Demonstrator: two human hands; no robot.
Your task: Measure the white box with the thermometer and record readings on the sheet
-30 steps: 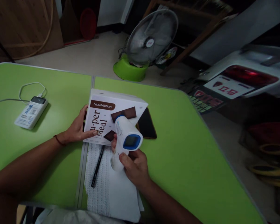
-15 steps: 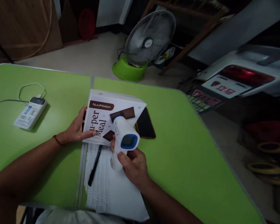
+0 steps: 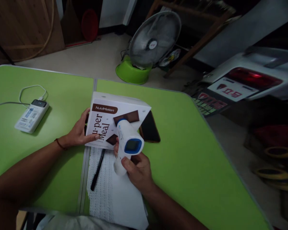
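Note:
My left hand [image 3: 83, 131] grips the left end of a white cardboard box [image 3: 134, 107] printed "NutriMotion", its thumb on the front and its other fingers mostly hidden behind. The box is tilted above the table, its printed side towards me. Wrapped round the handle of a white infrared thermometer [image 3: 124, 134], my right hand [image 3: 136, 169] holds it in front of the box. A blue-framed screen on the thermometer faces me, and its front end points at the box. Whether the two touch, I cannot tell. Below them lie sheets of paper [image 3: 124, 198] with a black pen [image 3: 97, 172] on top.
A dark phone [image 3: 150, 127] lies partly behind the box on the green table [image 3: 194, 159]. At the left is a white power bank [image 3: 31, 116] with a cable. Beyond the table stand a fan [image 3: 156, 38] on a green base and a white vehicle's rear [image 3: 254, 70].
The lower edge of the paper has shifted slightly left. My hands, the box and the thermometer stay practically where they were.

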